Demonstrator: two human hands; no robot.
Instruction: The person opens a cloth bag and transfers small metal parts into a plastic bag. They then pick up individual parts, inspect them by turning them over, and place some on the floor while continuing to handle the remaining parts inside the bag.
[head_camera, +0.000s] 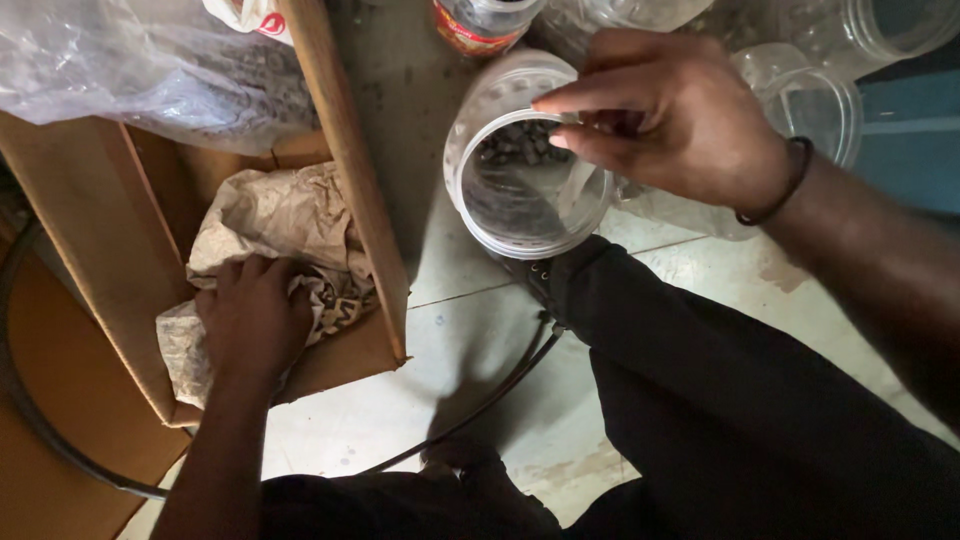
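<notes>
My left hand (252, 315) reaches into a cardboard box (345, 150) and is closed on crumpled brown paper (275, 215) lying inside it. My right hand (665, 115) holds the rim of a clear plastic jar (520, 215), tilted with its mouth toward me. Small dark pieces (520, 145) lie inside the jar near its bottom. A thin black band circles my right wrist.
A clear plastic bag (150, 60) of dark material rests on the box's top. More clear jars (815, 95) and a bottle with a red label (480, 25) stand on the tiled floor. A black cable (480, 400) runs across the floor by my dark-trousered legs.
</notes>
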